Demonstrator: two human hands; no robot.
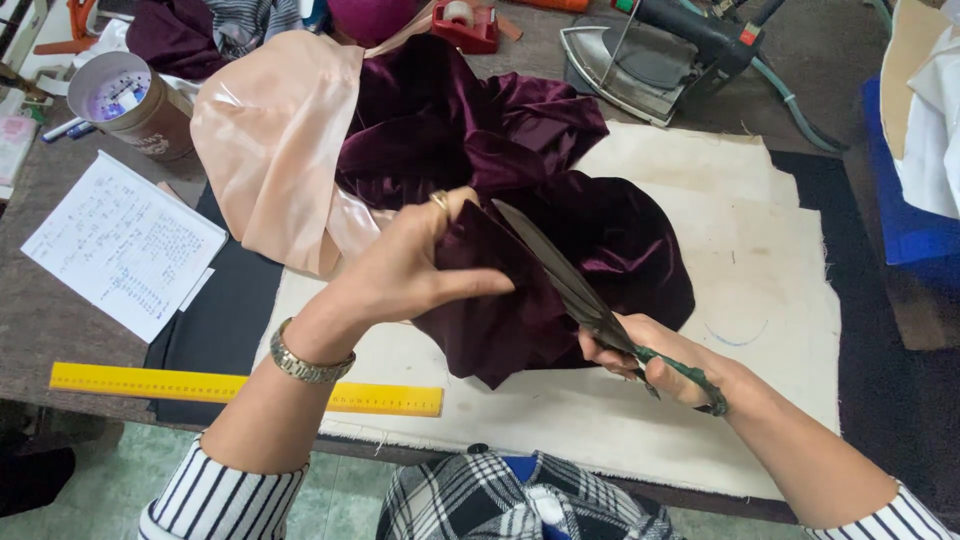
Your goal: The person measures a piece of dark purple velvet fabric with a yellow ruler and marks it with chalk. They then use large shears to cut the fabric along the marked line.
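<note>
Plaid garment (520, 500) at bottom edge. Left hand (405, 270) pinches a fold of dark purple velvet (560, 240) lifted over cream cloth (760, 280) on desk (40, 320). Right hand (655, 360) grips scissors (570, 285), blades against the fold. Yellow ruler (150, 383) left.

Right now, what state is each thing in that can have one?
Scissors: blades shut or nearly, held by right hand.
Purple velvet: bunched, edge pinched up by left hand.
Pink satin: crumpled beside it.
Iron: standing tilted, unused.
Can: open.
Ruler: lying flat.
</note>
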